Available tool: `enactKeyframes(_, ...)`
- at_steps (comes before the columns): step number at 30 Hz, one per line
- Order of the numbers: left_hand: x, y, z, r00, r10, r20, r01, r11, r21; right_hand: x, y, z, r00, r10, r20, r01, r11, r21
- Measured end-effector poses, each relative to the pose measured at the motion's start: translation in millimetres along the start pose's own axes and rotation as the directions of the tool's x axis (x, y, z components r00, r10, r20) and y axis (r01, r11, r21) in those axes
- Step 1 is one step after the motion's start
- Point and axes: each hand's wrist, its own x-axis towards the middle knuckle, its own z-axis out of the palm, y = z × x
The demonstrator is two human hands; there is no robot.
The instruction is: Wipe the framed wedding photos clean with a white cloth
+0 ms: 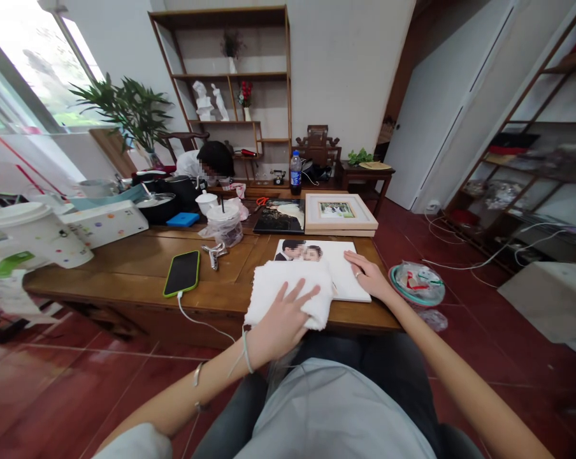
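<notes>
My left hand (285, 315) lies on a folded white towel (264, 290), its fingers spread over the cloth. Under the towel's far part is a white photo panel (343, 255) with a printed picture of a couple, lying flat at the table's front edge. The towel hides the panel's lower left. On the panel's right side rests my right hand (367, 275), fingers stretched out flat, a ring on one of them. Just beyond the panel are a dark photo panel (281, 217) and a pale wooden picture frame (364, 220).
Left on the wooden table (144, 274) lie a charging phone (181, 274) and a small metal object (215, 255). Behind are a bagged cup (223, 223) and a cola bottle (295, 175). A person (211, 159) leans down at the far side. A lined bin (419, 284) stands right.
</notes>
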Motion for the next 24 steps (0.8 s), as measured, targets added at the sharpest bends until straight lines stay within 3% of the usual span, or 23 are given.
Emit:
enactKeyframes(4, 19.7, -25.4, -0.5, 0.999, -0.040, 0.008, 0.040, 0.998, -0.038, -0.7, -2.1, -1.2, 1.000, 0.005, 0.001, -0.005, 1.000, -0.001)
enactKeyframes(12, 86.7, -96.0, 17.5, 0.988, -0.148, -0.045, 0.148, 0.989, -0.010, -0.8, -3.4, -2.3, 1.000, 0.010, 0.002, -0.010, 1.000, 0.019)
enactKeyframes(15, 102.5, -110.1, 22.0, 0.981, -0.183, -0.063, 0.183, 0.983, -0.005, -0.9, -3.3, -2.5, 1.000, 0.011, 0.008, -0.011, 1.000, 0.012)
enactKeyframes(19, 102.0, -106.4, 21.8, 0.976, -0.203, -0.074, 0.204, 0.979, 0.004, -1.3, -3.8, -2.4, 1.000, 0.010, 0.008, -0.010, 1.000, 0.013)
enactKeyframes(24, 63.9, -72.7, 14.4, 0.981, -0.187, -0.044, 0.189, 0.982, 0.030, -1.0, -3.4, -1.3, 1.000, 0.013, -0.002, -0.013, 1.000, 0.025)
